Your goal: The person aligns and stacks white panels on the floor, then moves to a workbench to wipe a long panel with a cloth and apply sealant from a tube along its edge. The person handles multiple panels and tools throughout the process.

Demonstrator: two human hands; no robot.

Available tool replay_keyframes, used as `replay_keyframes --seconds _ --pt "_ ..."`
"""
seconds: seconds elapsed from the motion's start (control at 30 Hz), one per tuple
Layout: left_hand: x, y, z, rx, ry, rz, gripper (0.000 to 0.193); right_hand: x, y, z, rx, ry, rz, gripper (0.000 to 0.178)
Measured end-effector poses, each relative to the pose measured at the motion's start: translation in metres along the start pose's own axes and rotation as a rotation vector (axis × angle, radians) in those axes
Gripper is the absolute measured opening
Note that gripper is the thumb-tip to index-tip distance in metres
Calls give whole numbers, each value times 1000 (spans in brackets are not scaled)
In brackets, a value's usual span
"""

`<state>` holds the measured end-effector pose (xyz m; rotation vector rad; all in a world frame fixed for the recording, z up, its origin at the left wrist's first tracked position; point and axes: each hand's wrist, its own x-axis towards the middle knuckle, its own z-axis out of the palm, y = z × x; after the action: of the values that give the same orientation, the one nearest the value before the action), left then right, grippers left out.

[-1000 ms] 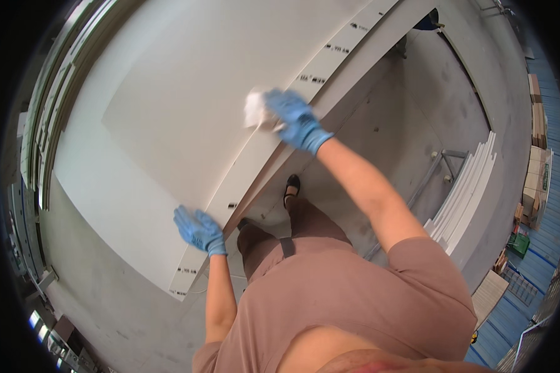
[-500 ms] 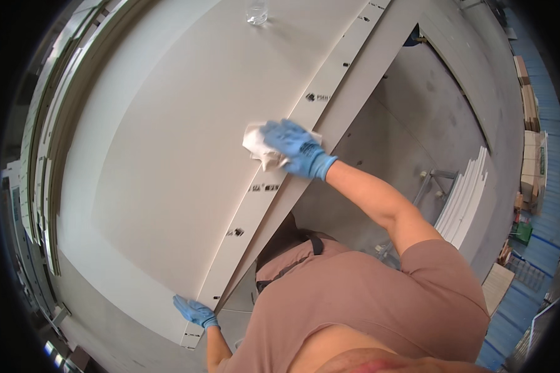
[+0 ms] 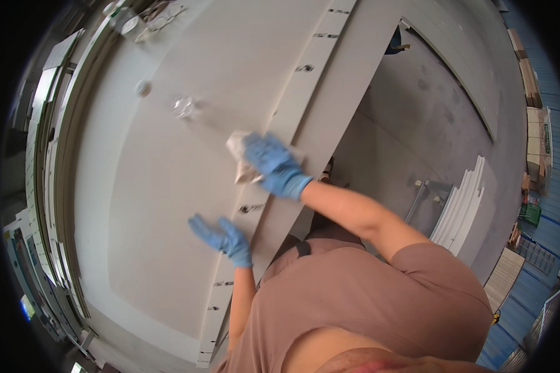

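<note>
My right hand [image 3: 272, 164], in a blue glove, presses a crumpled white cloth [image 3: 236, 156] onto the long edge strip [image 3: 283, 112] of a large pale panel [image 3: 162, 205]. Dark printed marks run along this strip. My left hand [image 3: 223, 239], gloved in blue as well, is at the same edge nearer to me, fingers and thumb spread and holding nothing. Whether it touches the panel I cannot tell. Farther up the panel stands a clear, see-through container [image 3: 183, 107], with a small white round piece [image 3: 143, 88] to its left.
Stacked long boards [image 3: 56, 180] line the left side. At the far left is a clear container with a white round end [image 3: 132, 26]. Right of the panel, white profiles [image 3: 462, 205] lean on a metal stand. Boxes [image 3: 537, 133] stand along the right.
My left hand has left the near end of the panel and come forward along its edge. With the cloth, my right hand is closer to the clear container. The view has shifted forward.
</note>
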<state>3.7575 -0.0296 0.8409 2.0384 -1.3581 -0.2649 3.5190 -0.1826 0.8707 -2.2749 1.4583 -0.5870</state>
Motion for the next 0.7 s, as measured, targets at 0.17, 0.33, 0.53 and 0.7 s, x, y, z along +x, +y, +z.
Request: replay_keyframes --seconds 0.17,0.33,0.53,0.7 --pt "27 101 57 449 11 -22 60 24 58 -55 20 -66 -199 68" --pt "27 99 52 514 13 18 57 135 274 -138 -54 45 2 67" --pt "23 89 59 522 -21 -54 55 248 470 -237 -414 263 152 60" --pt "45 125 65 729 -155 -206 55 219 417 -226 -137 268 -109 57"
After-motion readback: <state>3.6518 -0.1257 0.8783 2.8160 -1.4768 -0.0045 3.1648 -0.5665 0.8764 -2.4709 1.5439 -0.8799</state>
